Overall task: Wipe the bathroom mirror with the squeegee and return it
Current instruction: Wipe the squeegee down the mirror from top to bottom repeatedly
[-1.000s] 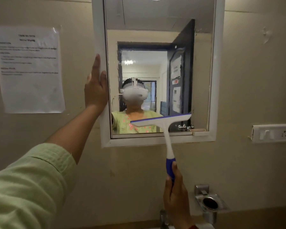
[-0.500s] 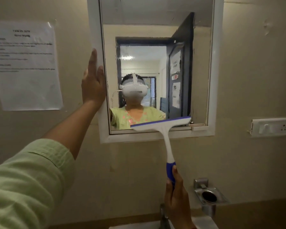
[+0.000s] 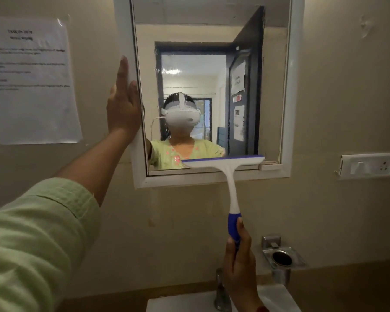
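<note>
Right hand [image 3: 240, 264] gripping squeegee [image 3: 230, 176] handle, left hand [image 3: 123, 104] flat on mirror [image 3: 212, 86] frame

Bare wall at centre frame below mirror frame [image 3: 212, 180]: open passage. Lower right crowded: metal holder [image 3: 282, 258], tap [image 3: 221, 291]. Switch plate [image 3: 369, 165] projects at right; paper notice [image 3: 32, 82] upper left

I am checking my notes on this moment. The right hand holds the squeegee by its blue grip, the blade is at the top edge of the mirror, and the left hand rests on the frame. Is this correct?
Not quite. In the head view the squeegee blade lies at the bottom edge of the mirror, not the top. The rest holds: the right hand grips the blue handle and the left hand rests on the frame.
</note>
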A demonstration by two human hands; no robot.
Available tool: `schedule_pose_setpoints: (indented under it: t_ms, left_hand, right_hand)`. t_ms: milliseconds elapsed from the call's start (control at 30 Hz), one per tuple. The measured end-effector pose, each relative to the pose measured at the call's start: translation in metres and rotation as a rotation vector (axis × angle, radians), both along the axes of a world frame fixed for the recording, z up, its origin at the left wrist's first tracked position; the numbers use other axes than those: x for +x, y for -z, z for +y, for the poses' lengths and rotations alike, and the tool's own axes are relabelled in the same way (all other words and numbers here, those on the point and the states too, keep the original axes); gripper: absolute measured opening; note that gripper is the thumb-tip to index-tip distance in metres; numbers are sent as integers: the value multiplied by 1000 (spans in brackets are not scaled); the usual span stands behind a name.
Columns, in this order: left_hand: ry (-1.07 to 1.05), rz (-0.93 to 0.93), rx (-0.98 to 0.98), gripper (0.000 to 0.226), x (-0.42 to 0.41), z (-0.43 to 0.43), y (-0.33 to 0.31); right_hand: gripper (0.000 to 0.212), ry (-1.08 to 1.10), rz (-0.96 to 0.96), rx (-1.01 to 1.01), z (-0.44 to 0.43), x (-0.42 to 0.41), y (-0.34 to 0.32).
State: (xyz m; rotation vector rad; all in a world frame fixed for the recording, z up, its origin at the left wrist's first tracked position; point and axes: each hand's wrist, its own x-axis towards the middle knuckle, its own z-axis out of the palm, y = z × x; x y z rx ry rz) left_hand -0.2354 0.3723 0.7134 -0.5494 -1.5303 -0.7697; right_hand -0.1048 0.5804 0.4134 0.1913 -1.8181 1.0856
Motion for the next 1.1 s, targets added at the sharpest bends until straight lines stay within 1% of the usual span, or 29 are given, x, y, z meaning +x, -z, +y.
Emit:
schedule_pose_setpoints:
  t_ms: [200, 300, 400, 533, 667, 767, 867, 1000, 1100]
  left_hand:
    - [-4, -21, 5, 47, -2, -1, -1]
    - [-4, -12, 6, 47, -1, 0, 0]
    - [9, -11, 15, 48, -1, 0, 0]
    - [1, -10, 16, 47, -2, 0, 0]
    - [10, 2, 17, 47, -5, -1, 0]
    - [4, -1, 21, 47, -4, -1, 0]
    - [-5, -11, 20, 47, -2, 0, 0]
    - [-8, -19, 14, 47, 1, 0, 1]
    - [4, -20, 34, 47, 2, 1, 0]
  right_hand:
    - [47, -15, 59, -25, 4, -3, -24]
    - [51, 8, 20, 6, 3, 2, -11]
    - [46, 12, -16, -25, 4, 10, 8]
    - [53, -20, -29, -50, 5, 12, 4]
    - [50, -48, -6, -76, 5, 11, -6]
    - [51, -40, -30, -52, 6, 14, -4]
    - [57, -12, -43, -20, 9, 19, 3]
    - [51, -45, -2, -49, 9, 23, -5]
    - [46, -68, 84, -45, 10, 21, -26]
